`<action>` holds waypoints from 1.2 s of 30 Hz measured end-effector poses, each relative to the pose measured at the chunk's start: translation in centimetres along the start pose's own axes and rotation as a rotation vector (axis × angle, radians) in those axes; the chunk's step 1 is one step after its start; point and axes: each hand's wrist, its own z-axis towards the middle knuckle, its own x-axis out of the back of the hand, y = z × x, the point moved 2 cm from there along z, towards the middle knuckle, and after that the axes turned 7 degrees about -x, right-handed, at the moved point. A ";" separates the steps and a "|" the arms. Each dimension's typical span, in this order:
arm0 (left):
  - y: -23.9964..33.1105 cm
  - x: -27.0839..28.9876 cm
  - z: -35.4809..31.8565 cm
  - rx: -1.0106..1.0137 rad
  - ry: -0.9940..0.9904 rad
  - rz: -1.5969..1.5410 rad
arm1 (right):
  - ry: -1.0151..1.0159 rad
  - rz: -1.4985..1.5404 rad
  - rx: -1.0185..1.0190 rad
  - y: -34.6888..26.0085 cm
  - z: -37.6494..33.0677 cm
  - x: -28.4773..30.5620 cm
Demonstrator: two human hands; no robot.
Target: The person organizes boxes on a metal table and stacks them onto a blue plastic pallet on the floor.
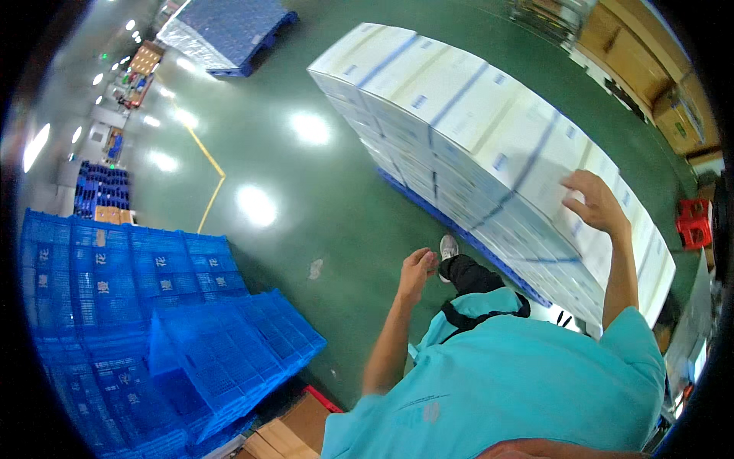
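Note:
A long stack of white cartons [459, 88], bound with blue straps, stands on a blue pallet [428, 205] at my right. My right hand [598, 203] is over the carton tops, thumb and fingers apart, holding nothing; I cannot tell whether it touches them. In front of my body hangs my left hand [417, 273], its fingers loosely bent and a little apart, with nothing visible in it. It is over the green floor, beside my leg and shoe [449, 246], apart from the cartons.
Blue plastic crates [237, 344] are piled at the left, with an open brown carton [302, 423] near them. A wrapped blue load [225, 30] stands at the far left. Brown boxes [631, 57] and a red stool [693, 223] line the right. A yellow line [205, 153] crosses the floor.

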 end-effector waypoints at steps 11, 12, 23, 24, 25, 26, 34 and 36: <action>24.9 18.8 17.7 -0.250 0.209 0.160 | 0.030 -0.202 0.161 -19.7 39.2 -9.7; 27.5 19.8 20.3 -0.296 0.218 0.159 | -0.004 -0.242 0.087 -20.1 40.4 -10.6; 44.0 15.5 46.7 0.022 -0.613 0.203 | 0.076 -0.289 -0.286 -24.0 39.3 -13.0; 43.8 14.3 47.0 0.065 -0.699 0.169 | 0.082 -0.275 -0.342 -24.3 39.1 -13.0; 43.5 13.3 47.1 0.111 -0.778 0.133 | 0.080 -0.260 -0.401 -24.5 39.2 -13.1; 43.1 12.5 46.8 0.119 -0.720 0.047 | 0.083 -0.241 -0.455 -25.0 39.3 -13.4; 43.6 13.8 49.2 0.067 -0.810 0.122 | 0.152 -0.197 -0.701 -28.4 41.6 -15.7; 43.7 13.9 49.2 0.081 -0.820 0.004 | 0.161 -0.224 -0.710 -28.2 41.0 -16.2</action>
